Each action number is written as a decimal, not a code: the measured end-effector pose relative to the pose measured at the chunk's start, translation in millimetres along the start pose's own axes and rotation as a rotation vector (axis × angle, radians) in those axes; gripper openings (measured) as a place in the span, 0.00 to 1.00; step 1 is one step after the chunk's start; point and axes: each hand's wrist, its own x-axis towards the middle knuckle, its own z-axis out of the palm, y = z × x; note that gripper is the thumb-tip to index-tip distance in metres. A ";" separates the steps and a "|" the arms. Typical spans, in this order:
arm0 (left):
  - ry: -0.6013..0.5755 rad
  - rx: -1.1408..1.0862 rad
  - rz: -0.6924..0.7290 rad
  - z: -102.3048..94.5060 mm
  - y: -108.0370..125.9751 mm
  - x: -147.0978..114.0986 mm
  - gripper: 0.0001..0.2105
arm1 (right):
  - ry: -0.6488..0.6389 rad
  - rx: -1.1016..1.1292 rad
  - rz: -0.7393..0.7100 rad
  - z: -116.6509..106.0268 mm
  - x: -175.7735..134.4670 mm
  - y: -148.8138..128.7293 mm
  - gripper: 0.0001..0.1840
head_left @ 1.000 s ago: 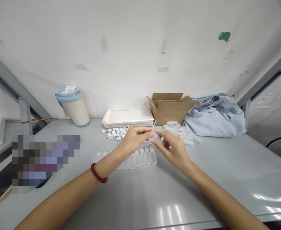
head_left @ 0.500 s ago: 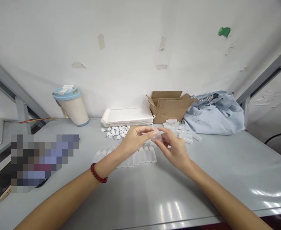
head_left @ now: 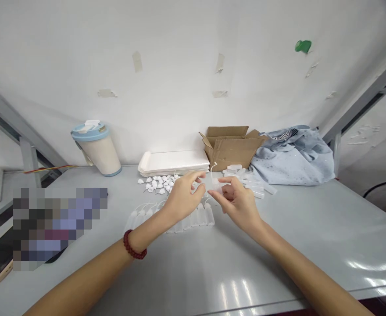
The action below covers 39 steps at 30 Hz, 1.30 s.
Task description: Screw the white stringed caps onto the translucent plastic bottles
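White and thin, a tube [head_left: 212, 173] is rising nearly upright from the small bottle [head_left: 216, 185] that the right hand [head_left: 241, 201] is pinching; the left hand [head_left: 184, 196], fingers parted and grasping nothing visible, is hovering just left of it, above the row of bottles [head_left: 200, 216] on the table [head_left: 193, 267].

On my table [head_left: 186, 272], a row of tubes [head_left: 188, 222] lies before the caps [head_left: 160, 181], with the stack [head_left: 175, 161] behind, the cup [head_left: 99, 153] left, the box [head_left: 234, 154] right.
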 end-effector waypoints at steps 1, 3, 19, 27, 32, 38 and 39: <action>0.094 0.085 0.110 2.2 -1.4 -1.2 0.16 | -0.001 0.006 0.026 -1.2 0.9 0.0 0.14; 0.149 0.209 0.363 6.2 -2.3 -3.9 0.19 | -0.009 0.020 0.065 -2.9 1.9 -0.4 0.15; -0.143 0.348 0.289 39.0 -0.8 -18.7 0.13 | -0.533 -0.234 0.201 -36.6 16.8 -1.2 0.15; -0.345 0.395 0.177 36.9 2.0 -19.2 0.12 | -0.633 -0.319 0.183 -29.9 16.5 11.3 0.15; -0.377 0.431 0.192 35.2 0.6 -20.3 0.10 | -0.651 -0.330 0.160 -27.6 15.6 11.4 0.15; -0.372 0.406 0.216 34.5 -0.5 -21.5 0.12 | -0.661 -0.315 0.149 -27.9 15.7 16.5 0.16; -0.374 0.408 0.213 34.4 -1.0 -21.5 0.12 | -0.663 -0.315 0.148 -27.9 15.6 16.8 0.17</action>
